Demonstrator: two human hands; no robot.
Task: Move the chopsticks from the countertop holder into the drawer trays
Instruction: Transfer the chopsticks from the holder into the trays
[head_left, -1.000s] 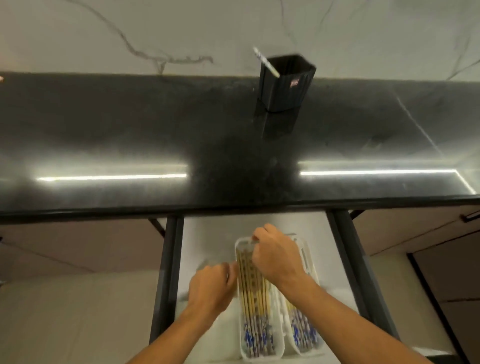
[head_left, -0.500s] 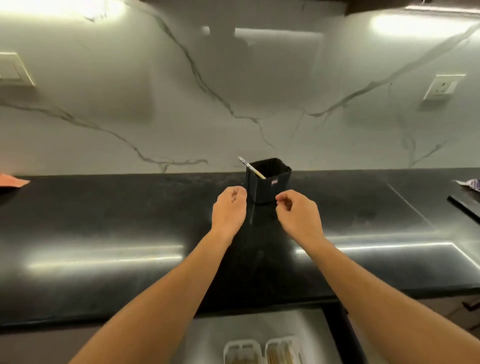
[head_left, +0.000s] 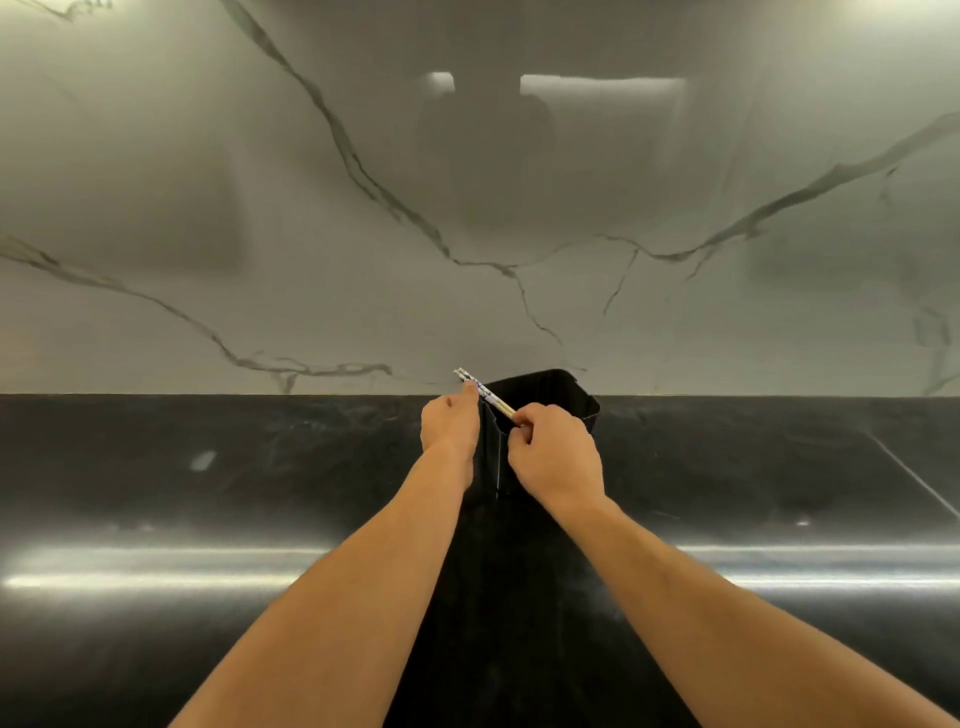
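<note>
As both bare forearms reach in from six o'clock, the action is dead centre on the black countertop (head_left: 208, 509). Bright streaks of reflected light cross its glossy top at nine and three o'clock.

Left hand (head_left: 451, 423) first: the fingers are curled in tight and their tips nip the patterned blue-and-white top end of the chopsticks (head_left: 483, 392). Right hand (head_left: 553, 452), just beside it at three o'clock, has its fingers bent too, with thumb and forefinger pinching the same chopsticks lower down on the plain wooden part. So both hands have hold of them, one at each visible end!

The chopsticks lean out toward ten o'clock. Their lower end sits down inside the holder (head_left: 561, 395) and their tips poke up past its rim. I can make out two sticks side by side, no more than that.

The holder is a black, squarish cup standing upright at twelve o'clock from the hands, right at the back of the countertop. The knuckles hide its front.

Beyond it rises the pale marble wall (head_left: 311, 208), with dark veins running across.
</note>
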